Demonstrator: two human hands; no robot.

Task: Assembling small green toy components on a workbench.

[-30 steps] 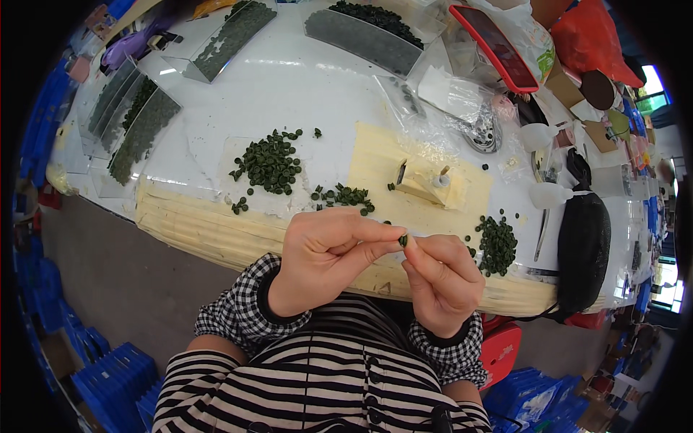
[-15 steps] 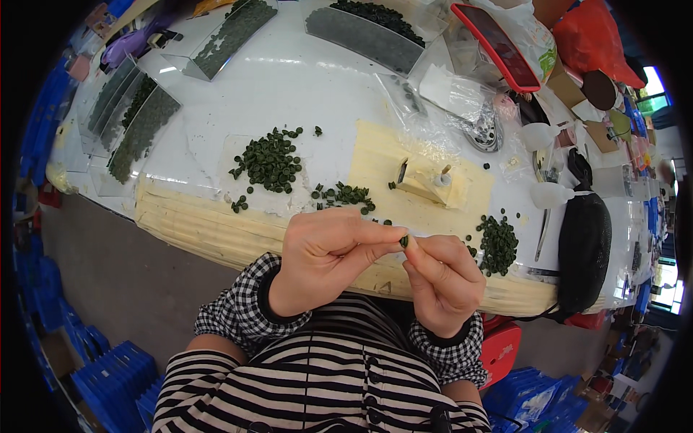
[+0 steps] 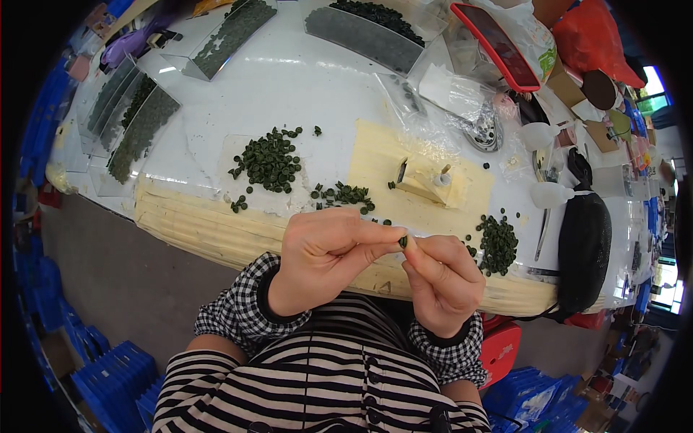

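Between my fingertips, just over the table's near edge, is a small dark green round piece. My left hand pinches it with thumb and forefinger from the left. From the other side my right hand pinches the same piece, so the fingertips of both hands nearly meet; most of the piece is hidden by them. Beyond my left hand lie a large pile of dark green round pieces and a smaller cluster of them. Another pile of green pieces sits right of my right hand.
A tape-covered block with a peg stands beyond my hands. Clear bins of green pieces line the far side. At the right are a red-cased phone, a white squeeze bottle and a black mesh-covered object.
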